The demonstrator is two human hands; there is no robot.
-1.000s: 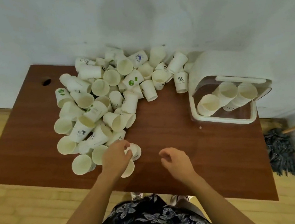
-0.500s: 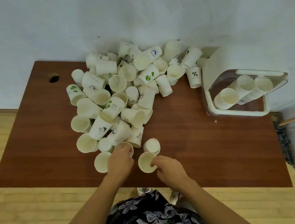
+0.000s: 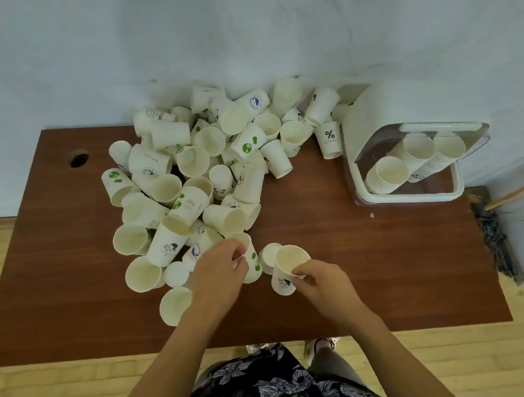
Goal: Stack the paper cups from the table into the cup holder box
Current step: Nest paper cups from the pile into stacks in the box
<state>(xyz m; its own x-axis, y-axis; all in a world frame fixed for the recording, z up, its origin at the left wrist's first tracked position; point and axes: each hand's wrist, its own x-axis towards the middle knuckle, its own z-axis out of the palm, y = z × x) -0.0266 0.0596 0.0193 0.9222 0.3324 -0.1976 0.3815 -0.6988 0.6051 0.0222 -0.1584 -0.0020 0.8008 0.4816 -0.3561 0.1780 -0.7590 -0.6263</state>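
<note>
Two cups are in my grip, my left hand [image 3: 217,272] pinching a green-marked cup [image 3: 252,260] at the near edge of the pile [image 3: 197,180] and my right hand [image 3: 323,282] holding a printed cup [image 3: 287,270] by its rim above the tabletop [image 3: 381,265] (the holder box [image 3: 409,157], three stacks inside, stands far right).

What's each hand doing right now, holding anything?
Left hand: grips a paper cup with green spots at the near edge of the pile.
Right hand: pinches the rim of a paper cup with a dark print.
</note>
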